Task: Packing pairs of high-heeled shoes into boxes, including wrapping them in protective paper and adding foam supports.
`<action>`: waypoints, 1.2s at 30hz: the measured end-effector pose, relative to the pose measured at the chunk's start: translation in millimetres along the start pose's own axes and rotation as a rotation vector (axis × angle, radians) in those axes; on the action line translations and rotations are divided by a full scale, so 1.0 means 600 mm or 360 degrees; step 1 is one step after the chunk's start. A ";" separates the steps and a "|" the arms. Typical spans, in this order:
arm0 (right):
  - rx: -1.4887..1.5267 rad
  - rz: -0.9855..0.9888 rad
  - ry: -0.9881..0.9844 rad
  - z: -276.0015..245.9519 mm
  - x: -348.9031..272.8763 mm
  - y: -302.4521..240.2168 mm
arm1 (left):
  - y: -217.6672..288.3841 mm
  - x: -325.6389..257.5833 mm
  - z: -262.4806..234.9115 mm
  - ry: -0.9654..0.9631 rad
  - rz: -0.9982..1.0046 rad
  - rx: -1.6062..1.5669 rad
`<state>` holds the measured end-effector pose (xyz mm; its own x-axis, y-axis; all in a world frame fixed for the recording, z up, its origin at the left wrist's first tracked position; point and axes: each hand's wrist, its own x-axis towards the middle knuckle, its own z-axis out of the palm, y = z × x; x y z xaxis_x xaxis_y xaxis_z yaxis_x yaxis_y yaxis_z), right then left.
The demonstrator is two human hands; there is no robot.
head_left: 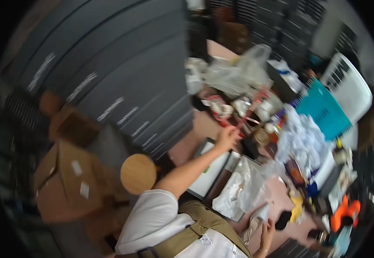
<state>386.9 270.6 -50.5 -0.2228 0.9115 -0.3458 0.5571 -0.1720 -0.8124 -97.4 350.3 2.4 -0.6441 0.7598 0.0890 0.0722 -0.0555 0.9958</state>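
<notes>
Cluttered pink tabletop [195, 129]: left hand [226, 136] is clamping fingers on a thin red rod [249, 112] at one o'clock, needing steadiness, while right hand [266, 230] is pinching clear plastic wrap [255, 217].

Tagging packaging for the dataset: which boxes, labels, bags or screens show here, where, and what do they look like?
Cardboard box: left, on the floor, brown, two white label patches.
White labels: slanted strips on the dark grey drawer fronts, upper left.
Clear plastic bags: crumpled, top centre of the cluttered table.
Flat panel: dark frame, white face, below the left hand.
Right hand: holds a pale packet.
</notes>
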 end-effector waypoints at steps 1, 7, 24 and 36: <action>-0.0238 -0.0128 -0.0018 -0.001 0.018 0.015 | 0.005 -0.012 0.012 -0.0022 -0.0012 -0.0072; -0.0674 -0.0430 -0.0504 0.008 0.067 -0.052 | -0.057 -0.158 -0.030 0.0025 -0.0473 -0.0584; 0.0386 -0.0132 0.0076 -0.017 -0.049 -0.082 | 0.098 -0.246 0.150 -0.1272 -0.0338 -0.0181; 0.1215 -0.0099 -0.0377 0.013 -0.003 -0.158 | 0.061 -0.337 0.184 -0.1969 -0.0625 0.0167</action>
<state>328.5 282.4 23.4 -0.4469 0.8391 -0.3102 -0.1442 -0.4097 -0.9007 119.3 266.3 18.6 0.4850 0.8062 -0.3387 0.1357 0.3132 0.9399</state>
